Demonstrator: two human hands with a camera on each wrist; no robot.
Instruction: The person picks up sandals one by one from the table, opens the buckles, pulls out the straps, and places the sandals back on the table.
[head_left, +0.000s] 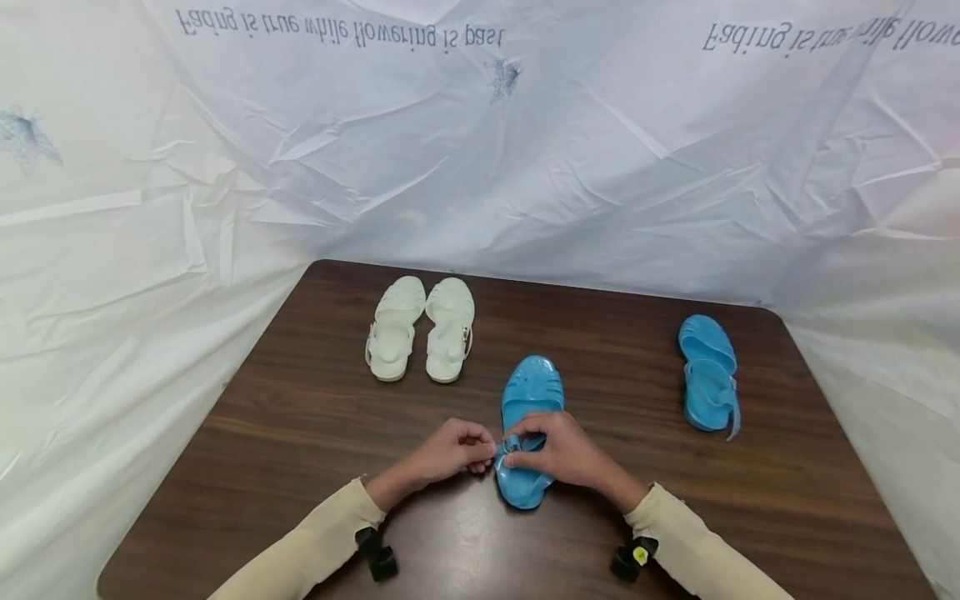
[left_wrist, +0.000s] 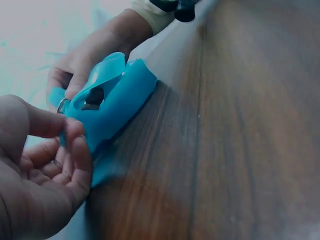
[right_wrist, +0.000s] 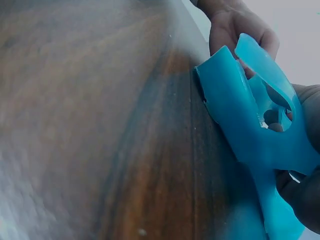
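Note:
A blue jelly sandal (head_left: 533, 385) lies on the table, toe pointing away, between both hands. My left hand (head_left: 456, 450) is at its left side, thumb and forefinger pinching the ankle strap beside the small metal buckle (left_wrist: 62, 105). From the other side my right hand (head_left: 568, 450) reaches across the sandal and grips the strap at the buckle between thumb and fingers. The heel cup (right_wrist: 225, 95) stands up near the table surface in the right wrist view. The pinched strap end is mostly hidden by the left fingertips.
A second blue sandal (head_left: 708, 393) lies to the right, its strap hanging loose over the side. Two white sandals (head_left: 392, 337) stand side by side at the back left. The dark wooden table (head_left: 300, 400) is bordered by a white printed sheet (head_left: 465, 167).

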